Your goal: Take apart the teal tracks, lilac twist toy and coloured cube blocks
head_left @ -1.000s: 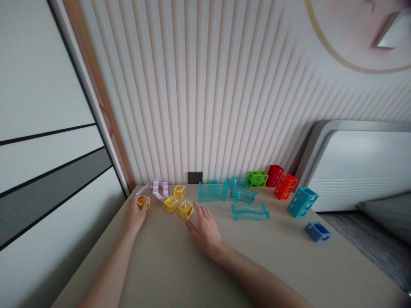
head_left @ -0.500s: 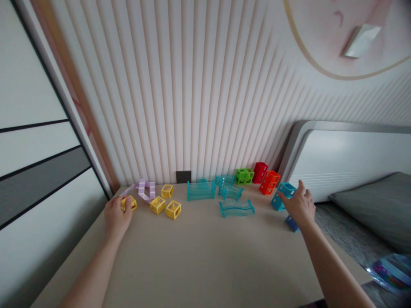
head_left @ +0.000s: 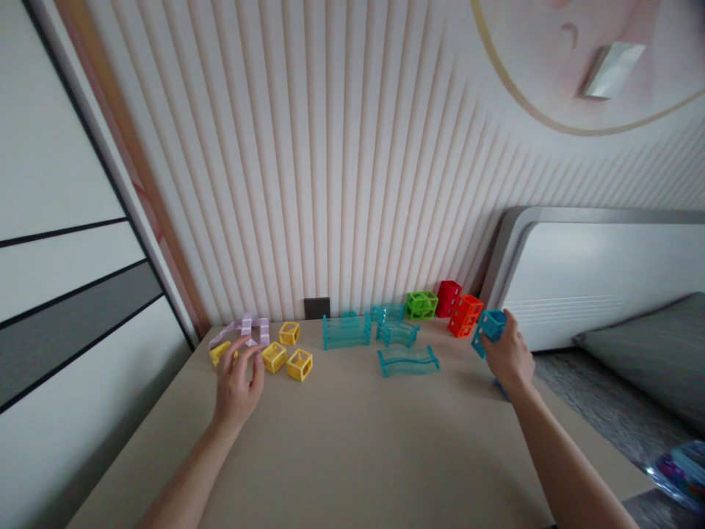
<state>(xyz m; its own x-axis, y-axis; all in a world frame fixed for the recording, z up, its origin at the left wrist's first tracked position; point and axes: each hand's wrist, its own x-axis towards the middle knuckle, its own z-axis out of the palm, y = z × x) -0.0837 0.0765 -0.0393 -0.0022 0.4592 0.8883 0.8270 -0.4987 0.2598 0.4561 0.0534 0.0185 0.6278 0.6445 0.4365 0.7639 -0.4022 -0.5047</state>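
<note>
My left hand [head_left: 238, 386] is raised over the left part of the table, its fingers apart and nothing in them. Just behind its fingers lies a yellow open-frame block [head_left: 220, 354], partly hidden. More yellow frame blocks lie to the right of that hand, one nearest it [head_left: 274, 357], one in front [head_left: 299, 364] and one behind [head_left: 289, 333]. My right hand [head_left: 512, 356] has its fingers closed round a light-blue frame block [head_left: 489, 329] at the table's right side. A dark-blue block [head_left: 501, 389] shows only partly beneath that wrist.
Purple pieces [head_left: 264, 332] lie at the back left. Clear teal fence-like pieces [head_left: 346, 332] and a curved one [head_left: 408, 361] lie mid-table. Green [head_left: 421, 305], red [head_left: 448, 298] and orange [head_left: 465, 316] blocks stand along the back right, near a grey-white headboard [head_left: 584, 272].
My left hand has let go of the yellow block and moved right, its fingers spreading. My right hand, open before, has closed on the light-blue block.
</note>
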